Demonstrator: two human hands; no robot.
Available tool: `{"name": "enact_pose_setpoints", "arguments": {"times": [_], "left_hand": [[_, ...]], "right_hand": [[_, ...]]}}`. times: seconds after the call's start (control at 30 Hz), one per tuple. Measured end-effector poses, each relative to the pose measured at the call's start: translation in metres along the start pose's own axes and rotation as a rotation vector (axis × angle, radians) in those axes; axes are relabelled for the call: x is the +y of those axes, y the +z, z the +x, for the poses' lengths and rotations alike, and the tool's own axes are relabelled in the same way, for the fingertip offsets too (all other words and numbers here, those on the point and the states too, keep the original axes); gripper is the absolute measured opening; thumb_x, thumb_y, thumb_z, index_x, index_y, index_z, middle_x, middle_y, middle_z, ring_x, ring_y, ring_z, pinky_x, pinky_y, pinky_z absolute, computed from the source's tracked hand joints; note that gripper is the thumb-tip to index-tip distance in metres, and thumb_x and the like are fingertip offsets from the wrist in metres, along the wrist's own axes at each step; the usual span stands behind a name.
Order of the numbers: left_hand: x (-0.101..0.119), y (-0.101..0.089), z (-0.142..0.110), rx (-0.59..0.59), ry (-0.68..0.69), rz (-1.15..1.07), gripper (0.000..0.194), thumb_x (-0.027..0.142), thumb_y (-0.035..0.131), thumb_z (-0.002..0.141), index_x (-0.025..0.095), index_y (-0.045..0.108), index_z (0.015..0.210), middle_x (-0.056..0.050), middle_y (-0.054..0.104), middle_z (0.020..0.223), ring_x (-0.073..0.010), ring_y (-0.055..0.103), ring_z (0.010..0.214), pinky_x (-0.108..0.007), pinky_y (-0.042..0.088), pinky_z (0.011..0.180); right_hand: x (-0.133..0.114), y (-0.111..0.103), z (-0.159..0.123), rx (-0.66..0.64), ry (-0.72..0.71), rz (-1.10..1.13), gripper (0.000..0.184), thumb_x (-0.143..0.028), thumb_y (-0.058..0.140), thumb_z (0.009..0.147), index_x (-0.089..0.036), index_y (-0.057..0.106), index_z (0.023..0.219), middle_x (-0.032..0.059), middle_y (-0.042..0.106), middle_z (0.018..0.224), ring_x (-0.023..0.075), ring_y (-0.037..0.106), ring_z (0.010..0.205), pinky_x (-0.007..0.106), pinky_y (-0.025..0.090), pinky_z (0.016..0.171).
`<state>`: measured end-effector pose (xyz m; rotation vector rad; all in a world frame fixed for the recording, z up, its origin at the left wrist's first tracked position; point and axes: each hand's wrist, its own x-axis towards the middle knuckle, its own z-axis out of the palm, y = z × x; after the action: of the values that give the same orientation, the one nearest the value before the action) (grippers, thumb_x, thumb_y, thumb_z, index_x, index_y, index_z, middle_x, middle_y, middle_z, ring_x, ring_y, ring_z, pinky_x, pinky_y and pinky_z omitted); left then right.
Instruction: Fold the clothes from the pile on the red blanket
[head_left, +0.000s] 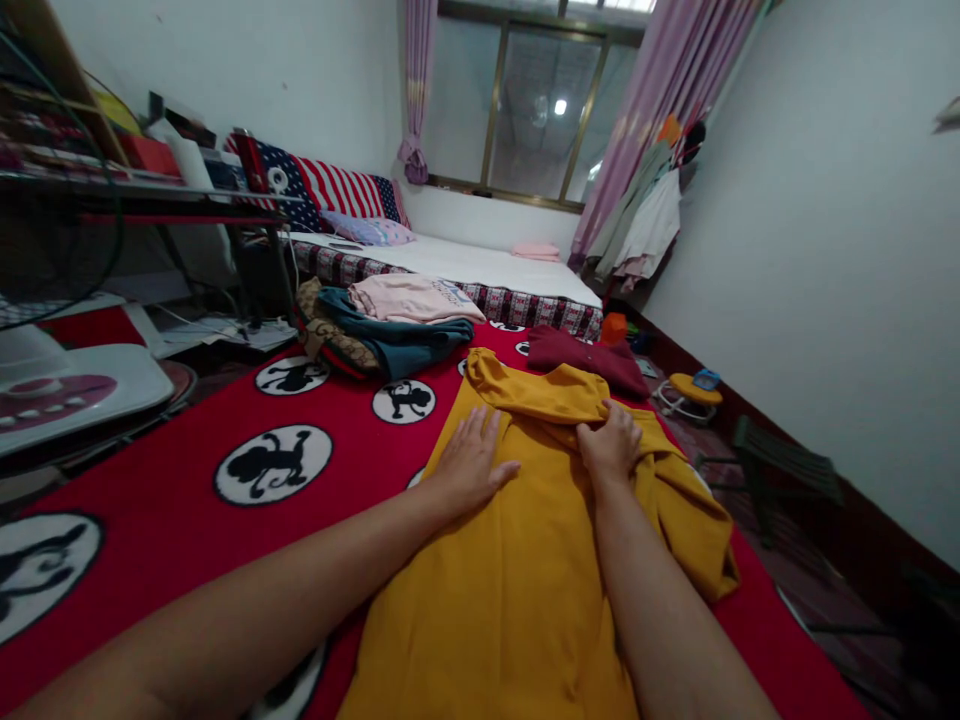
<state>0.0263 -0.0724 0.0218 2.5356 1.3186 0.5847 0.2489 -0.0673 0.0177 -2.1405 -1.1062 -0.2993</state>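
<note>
A mustard-yellow top point(517, 560) lies spread lengthwise in front of me on a red blanket point(180, 560) with round black-and-white monkey prints. Its far end is folded over in a band, and a sleeve-like part lies bunched on the right. My left hand point(469, 462) rests flat on the top's left side, fingers stretched out and thumb apart. On the right side, my right hand point(611, 445) has its fingers curled into the fabric near the folded band, gripping it. The fingertips are partly hidden by the hand and cloth.
Beyond the top lie a folded maroon garment point(585, 360) and a pile of folded clothes point(420, 305). A second bed point(465, 262) stands under the window. At left is a cluttered desk point(180, 195); a yellow stool point(694, 390) and a dark folding stool point(784, 465) stand at right.
</note>
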Motion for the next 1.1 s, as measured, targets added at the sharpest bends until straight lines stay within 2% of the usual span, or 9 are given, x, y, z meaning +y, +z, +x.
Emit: {"name": "enact_pose_setpoints", "arguments": {"times": [0.13,0.33,0.47,0.6,0.67,0.73,0.87,1.0,1.1], "left_hand": [[-0.008,0.010,-0.002,-0.071,0.001,0.027,0.076,0.055,0.045,0.089,0.009,0.028,0.148,-0.019,0.025,0.155,-0.0323,0.016,0.145,-0.048,0.016,0.117],[-0.008,0.009,-0.005,-0.046,0.052,0.011,0.073,0.054,0.043,0.091,0.012,0.030,0.149,-0.018,0.025,0.155,-0.0316,0.017,0.145,-0.049,0.016,0.117],[-0.007,0.011,-0.004,-0.037,0.062,-0.010,0.073,0.055,0.044,0.090,0.012,0.032,0.148,-0.019,0.026,0.155,-0.0316,0.017,0.145,-0.051,0.015,0.117],[-0.005,0.009,-0.004,-0.028,0.059,-0.052,0.073,0.053,0.048,0.089,0.011,0.034,0.146,-0.019,0.027,0.154,-0.0315,0.019,0.145,-0.049,0.016,0.118],[-0.005,0.008,-0.004,-0.029,0.057,-0.085,0.073,0.051,0.050,0.088,0.010,0.035,0.146,-0.019,0.027,0.154,-0.0318,0.020,0.144,-0.048,0.017,0.118],[-0.005,0.007,-0.003,-0.024,0.049,-0.125,0.072,0.047,0.052,0.086,0.010,0.035,0.146,-0.018,0.029,0.154,-0.0314,0.022,0.144,-0.047,0.018,0.118],[-0.008,0.009,-0.001,0.030,0.012,-0.223,0.068,0.034,0.054,0.084,0.011,0.036,0.145,-0.015,0.037,0.151,-0.0287,0.029,0.141,-0.044,0.020,0.119],[-0.013,0.015,0.004,0.089,-0.035,-0.304,0.069,0.016,0.051,0.078,0.013,0.038,0.146,-0.013,0.044,0.146,-0.0264,0.039,0.136,-0.040,0.028,0.117],[-0.016,0.017,0.009,0.122,-0.049,-0.382,0.069,0.005,0.043,0.075,0.011,0.042,0.143,-0.013,0.053,0.139,-0.0229,0.050,0.127,-0.037,0.032,0.115]], "right_hand": [[-0.006,-0.005,0.000,-0.283,-0.170,-0.169,0.037,-0.030,0.054,0.076,-0.023,0.068,0.110,0.0095,0.064,0.106,0.0267,0.056,0.099,0.036,0.040,0.082],[0.006,-0.023,0.016,0.263,-0.125,-0.010,0.039,-0.012,0.046,0.069,-0.022,0.070,0.097,0.0095,0.062,0.104,0.0283,0.054,0.100,0.040,0.038,0.084],[0.011,-0.032,0.024,0.384,-0.095,0.095,0.039,-0.008,0.045,0.063,-0.021,0.071,0.089,0.0104,0.060,0.114,0.0291,0.054,0.106,0.044,0.039,0.090],[-0.020,-0.035,0.029,0.536,-0.180,0.432,0.041,-0.008,0.042,0.064,-0.018,0.063,0.098,0.0108,0.061,0.113,0.0243,0.056,0.110,0.039,0.044,0.091],[-0.044,-0.025,0.033,0.392,-0.237,0.602,0.037,-0.011,0.043,0.067,-0.018,0.060,0.100,0.0088,0.064,0.105,0.0214,0.061,0.098,0.036,0.048,0.084],[-0.068,-0.005,0.040,0.136,-0.270,0.693,0.031,-0.016,0.046,0.070,-0.016,0.059,0.099,0.0082,0.067,0.096,0.0194,0.064,0.088,0.034,0.050,0.081],[-0.102,0.052,0.056,-0.260,-0.240,0.449,0.032,-0.026,0.054,0.076,-0.013,0.059,0.105,0.0131,0.069,0.102,0.0203,0.064,0.092,0.031,0.048,0.084],[-0.118,0.093,0.060,-0.390,-0.204,0.235,0.051,-0.041,0.064,0.074,-0.012,0.058,0.116,0.0134,0.070,0.101,0.0233,0.065,0.090,0.031,0.048,0.077],[-0.123,0.100,0.057,-0.400,-0.261,0.156,0.036,-0.039,0.067,0.073,-0.017,0.067,0.101,0.0094,0.072,0.091,0.0234,0.065,0.085,0.029,0.046,0.073]]}}
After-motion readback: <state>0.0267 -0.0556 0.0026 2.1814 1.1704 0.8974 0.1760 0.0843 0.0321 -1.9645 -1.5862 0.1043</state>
